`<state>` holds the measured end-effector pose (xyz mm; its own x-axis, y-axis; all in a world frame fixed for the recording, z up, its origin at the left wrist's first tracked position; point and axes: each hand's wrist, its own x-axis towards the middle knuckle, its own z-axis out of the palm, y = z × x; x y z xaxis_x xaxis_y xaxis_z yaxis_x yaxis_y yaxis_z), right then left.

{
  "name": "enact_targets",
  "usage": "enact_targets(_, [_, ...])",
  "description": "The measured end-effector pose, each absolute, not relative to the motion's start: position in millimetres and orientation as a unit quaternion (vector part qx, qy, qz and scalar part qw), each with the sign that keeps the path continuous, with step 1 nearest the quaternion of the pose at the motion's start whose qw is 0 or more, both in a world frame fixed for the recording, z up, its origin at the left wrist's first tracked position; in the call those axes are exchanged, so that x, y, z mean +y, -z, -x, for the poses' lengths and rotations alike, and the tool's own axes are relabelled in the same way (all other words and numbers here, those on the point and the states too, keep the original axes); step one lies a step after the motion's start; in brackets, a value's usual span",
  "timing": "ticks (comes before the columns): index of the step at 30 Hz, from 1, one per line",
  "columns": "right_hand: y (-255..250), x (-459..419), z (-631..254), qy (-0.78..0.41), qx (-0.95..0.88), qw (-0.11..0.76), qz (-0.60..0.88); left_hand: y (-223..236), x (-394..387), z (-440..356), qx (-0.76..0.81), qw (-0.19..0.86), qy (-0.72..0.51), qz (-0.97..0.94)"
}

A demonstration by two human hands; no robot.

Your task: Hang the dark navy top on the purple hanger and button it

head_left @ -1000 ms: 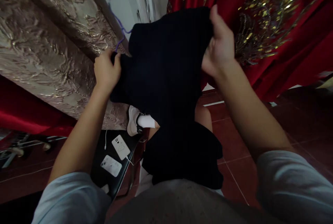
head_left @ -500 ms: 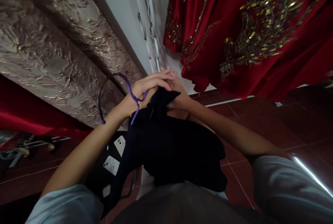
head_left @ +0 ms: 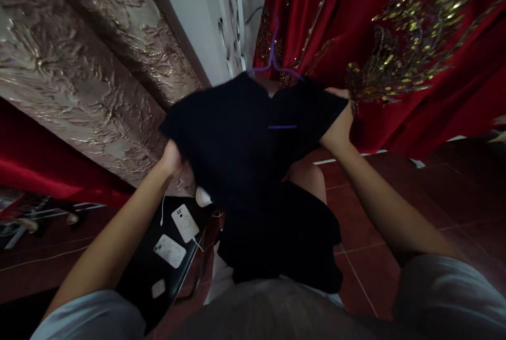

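Observation:
A dark navy garment (head_left: 229,134) hangs spread out in front of me on a purple wire hanger (head_left: 272,58). The hanger's hook points up and away, and a piece of its lower bar shows through the garment's open front. At the left shoulder edge, my left hand (head_left: 173,157) grips the cloth, with most of its fingers hidden behind it. My right hand (head_left: 340,121) is closed on the opposite shoulder edge, its fingers partly covered by fabric. More dark cloth (head_left: 280,234) lies across my lap, below the garment.
On the left, a black seat or table (head_left: 138,271) bears a phone with a cable (head_left: 185,223), another pale phone (head_left: 169,251) and a small white item (head_left: 158,288). Patterned curtain-like fabric (head_left: 98,81) hangs at left, a red sequined cloth (head_left: 316,29) at right, above red floor tiles (head_left: 375,255).
My hands have moved apart to the garment's two sides. The garment is now spread open, and the purple hanger, earlier by my left wrist, sits inside its shoulders with the hook upward.

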<state>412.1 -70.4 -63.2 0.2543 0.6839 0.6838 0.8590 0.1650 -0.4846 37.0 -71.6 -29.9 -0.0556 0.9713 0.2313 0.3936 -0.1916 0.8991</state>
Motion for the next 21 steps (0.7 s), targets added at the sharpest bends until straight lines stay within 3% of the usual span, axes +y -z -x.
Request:
enact_targets(4, [20.1,-61.0,-410.3,0.139,-0.593,0.422,0.672,48.0,-64.2,-31.9,0.419,0.492,-0.543,-0.537])
enact_targets(6, [-1.4,-55.8,-396.3,0.159,-0.615,0.396,0.663,54.2,-58.7,-39.0,0.376,0.523,-0.577,-0.502])
enact_targets(10, [-23.4,-56.5,-379.6,0.192,-0.661,0.356,0.632,60.4,-56.8,-46.2,0.374,0.478,-0.638,-0.475])
enact_targets(15, [-12.1,-78.7,-398.9,0.207,-0.699,0.334,0.597,76.8,-77.4,-38.2,0.396,0.429,-0.678,-0.447])
enact_targets(21, [17.8,-109.1,-379.9,0.120,-0.702,0.423,0.560,91.5,-111.2,-52.8,0.437,0.428,-0.710,-0.349])
